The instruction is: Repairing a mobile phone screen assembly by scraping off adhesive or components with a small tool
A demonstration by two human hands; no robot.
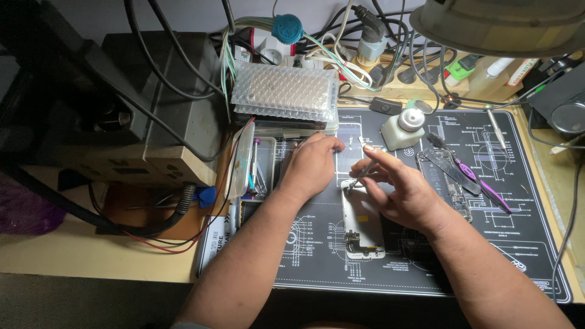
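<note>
Your right hand (399,192) has its thumb and forefinger pinched together on a thin metal tool (359,175), probably tweezers; the other fingers (381,155) fan out loosely above it, nearly straight. The tool slants down to the left, and its tip meets the top edge of the white phone housing (361,222) that lies flat on the worktop, long side running toward you, with its inner face up and a small yellow patch showing near the middle.

Your left hand (311,164) lies palm down just left of the housing, fingers (329,143) curled lightly together and pointing away from you; it grips nothing that you can see, and the fingertips rest on the mat near the edge of a clear plastic parts tray (259,167). Whether they press on anything small there cannot be told.

Both hands work over a dark repair mat (487,244) printed with white line drawings. Just right of your right hand lies a second phone frame (454,183), and across it a purple-handled brush (469,173) and a flat dark spudger. Beyond your fingertips stands a small white dispenser bottle (403,129) with a round metal cap. Behind the left hand sits a stack wrapped in bubble wrap (283,91), with a tangle of cables and a power strip (420,76) behind that. A grey machine (164,103) stands to the far left, and a lamp shade (499,24) hangs at the top right.
</note>
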